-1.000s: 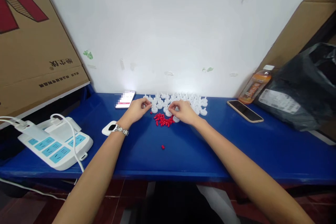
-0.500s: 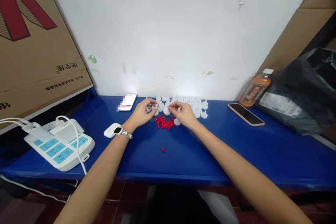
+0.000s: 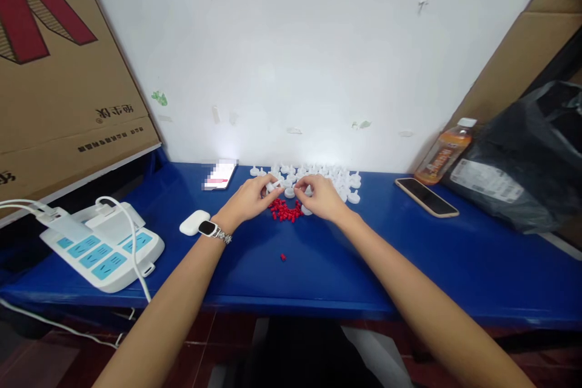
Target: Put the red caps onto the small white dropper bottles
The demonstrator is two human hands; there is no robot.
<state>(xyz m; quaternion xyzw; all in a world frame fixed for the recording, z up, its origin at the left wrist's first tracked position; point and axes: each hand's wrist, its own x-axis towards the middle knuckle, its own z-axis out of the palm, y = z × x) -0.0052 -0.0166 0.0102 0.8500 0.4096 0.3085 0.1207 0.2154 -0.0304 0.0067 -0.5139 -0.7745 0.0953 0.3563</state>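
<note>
My left hand is closed, thumb and forefinger pinched on a small white plastic piece with a round base. My right hand is closed as well, its fingertips together close to another white piece; what they hold, if anything, is too small to make out. Under and between the hands lies a pile of small red plastic pieces. Behind them spreads a cluster of white round-based pieces with thin stems. A single red piece lies apart, nearer the front edge.
On the blue table, a power strip with cables and a white case lie left. A lit phone sits at the back. To the right are another phone, a drink bottle and a black plastic bag.
My left hand has turned slightly and shifted a little to the right, with the white piece now showing tilted at its fingertips. My right hand has barely moved.
</note>
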